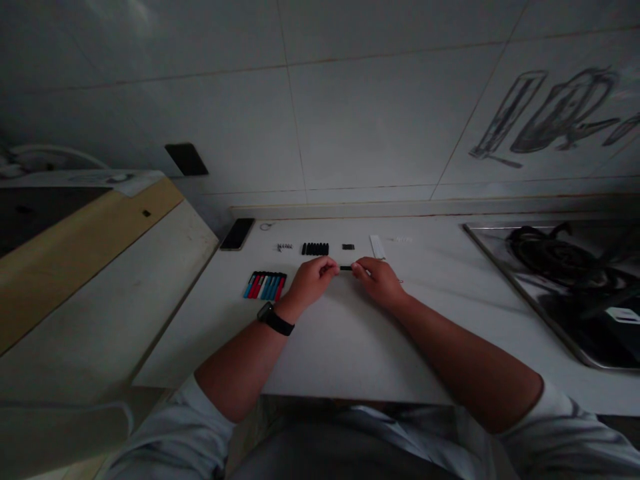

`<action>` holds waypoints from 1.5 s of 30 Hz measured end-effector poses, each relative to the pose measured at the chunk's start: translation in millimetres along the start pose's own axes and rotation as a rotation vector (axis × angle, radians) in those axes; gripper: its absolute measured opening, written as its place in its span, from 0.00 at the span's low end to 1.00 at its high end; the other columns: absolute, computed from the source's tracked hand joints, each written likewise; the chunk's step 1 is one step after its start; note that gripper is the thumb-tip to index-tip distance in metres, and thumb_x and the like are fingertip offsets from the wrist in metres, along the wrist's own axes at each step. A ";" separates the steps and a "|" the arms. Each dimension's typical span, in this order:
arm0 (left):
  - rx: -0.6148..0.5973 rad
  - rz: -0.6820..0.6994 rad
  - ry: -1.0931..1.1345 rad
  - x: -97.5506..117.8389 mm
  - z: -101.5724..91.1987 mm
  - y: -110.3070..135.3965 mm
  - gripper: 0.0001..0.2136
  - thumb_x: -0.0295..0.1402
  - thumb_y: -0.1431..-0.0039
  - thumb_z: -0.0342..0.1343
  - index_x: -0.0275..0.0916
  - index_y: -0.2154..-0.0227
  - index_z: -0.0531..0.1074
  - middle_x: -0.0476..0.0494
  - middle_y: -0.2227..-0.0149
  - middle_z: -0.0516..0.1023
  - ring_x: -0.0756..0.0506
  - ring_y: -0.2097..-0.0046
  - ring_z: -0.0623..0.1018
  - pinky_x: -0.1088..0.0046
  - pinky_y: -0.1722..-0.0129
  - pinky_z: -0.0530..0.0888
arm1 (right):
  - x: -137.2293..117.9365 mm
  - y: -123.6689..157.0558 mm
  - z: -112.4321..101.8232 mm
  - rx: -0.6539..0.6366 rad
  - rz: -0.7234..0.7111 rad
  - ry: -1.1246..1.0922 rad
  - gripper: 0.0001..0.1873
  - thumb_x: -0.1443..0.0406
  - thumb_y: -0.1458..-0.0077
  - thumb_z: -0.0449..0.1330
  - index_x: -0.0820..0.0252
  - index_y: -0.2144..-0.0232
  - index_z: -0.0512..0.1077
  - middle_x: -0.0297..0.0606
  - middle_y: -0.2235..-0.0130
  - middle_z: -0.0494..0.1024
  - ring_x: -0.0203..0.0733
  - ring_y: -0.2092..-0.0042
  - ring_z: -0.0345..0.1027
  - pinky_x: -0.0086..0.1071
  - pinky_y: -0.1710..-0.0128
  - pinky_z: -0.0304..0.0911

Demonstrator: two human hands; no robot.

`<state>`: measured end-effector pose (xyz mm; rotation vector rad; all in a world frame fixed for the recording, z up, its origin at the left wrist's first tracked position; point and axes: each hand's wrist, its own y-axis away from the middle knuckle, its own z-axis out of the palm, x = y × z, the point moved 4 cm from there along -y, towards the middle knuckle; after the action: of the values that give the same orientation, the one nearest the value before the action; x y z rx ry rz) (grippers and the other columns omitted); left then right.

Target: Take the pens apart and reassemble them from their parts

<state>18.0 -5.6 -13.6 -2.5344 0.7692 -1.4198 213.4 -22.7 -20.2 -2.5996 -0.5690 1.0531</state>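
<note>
A short, thin black stick [345, 268] spans the gap between my two hands above the white counter. My left hand [314, 277] is closed in a pinch at its left end, and my right hand [376, 279] pinches the right end. The fingers hide both ends. Just beyond my left hand lies a row of black cylindrical pieces [315, 249]. A small group of dark pieces [348, 247] is behind the stick, and a white strip [377, 247] lies beyond my right hand. Red, blue and white pen-like barrels [265, 285] lie side by side left of my left hand.
Small metallic, spring-like pieces [285, 247] and tiny pale pieces [403, 239] lie toward the back of the counter [345, 347]. A phone [237, 234] rests at the back left. On the right is a gas stove [560, 287]; the tiled wall [370, 127] rises behind.
</note>
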 end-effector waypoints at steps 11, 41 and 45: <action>-0.002 0.043 -0.068 -7.5 4.5 1.3 0.12 0.28 0.40 0.65 0.41 0.54 0.74 0.44 0.57 0.80 0.47 0.60 0.78 0.68 0.57 0.75 | 5.8 0.4 3.9 0.050 -0.001 -0.007 0.06 0.62 0.36 0.60 0.55 0.61 0.77 0.40 0.60 0.80 0.44 0.60 0.73 0.36 0.58 0.65; -0.040 0.029 -0.131 -15.1 9.7 1.1 0.05 0.31 0.34 0.58 0.40 0.57 0.76 0.44 0.59 0.82 0.45 0.59 0.80 0.66 0.56 0.76 | 67.0 -72.3 -7.2 -0.107 0.030 0.439 0.09 0.67 0.42 0.66 0.49 0.61 0.85 0.46 0.53 0.81 0.54 0.51 0.70 0.49 0.48 0.59; -0.045 0.015 -0.138 -13.5 9.2 0.9 0.05 0.32 0.34 0.58 0.40 0.58 0.76 0.44 0.59 0.82 0.44 0.58 0.80 0.65 0.56 0.76 | 68.1 -71.2 -11.0 -0.131 0.038 0.497 0.09 0.66 0.40 0.65 0.49 0.60 0.84 0.45 0.52 0.81 0.53 0.51 0.69 0.46 0.48 0.57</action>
<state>19.5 -0.8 -29.2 -2.6210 0.8032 -1.2207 248.1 70.1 -25.4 -2.8436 -0.4758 0.3546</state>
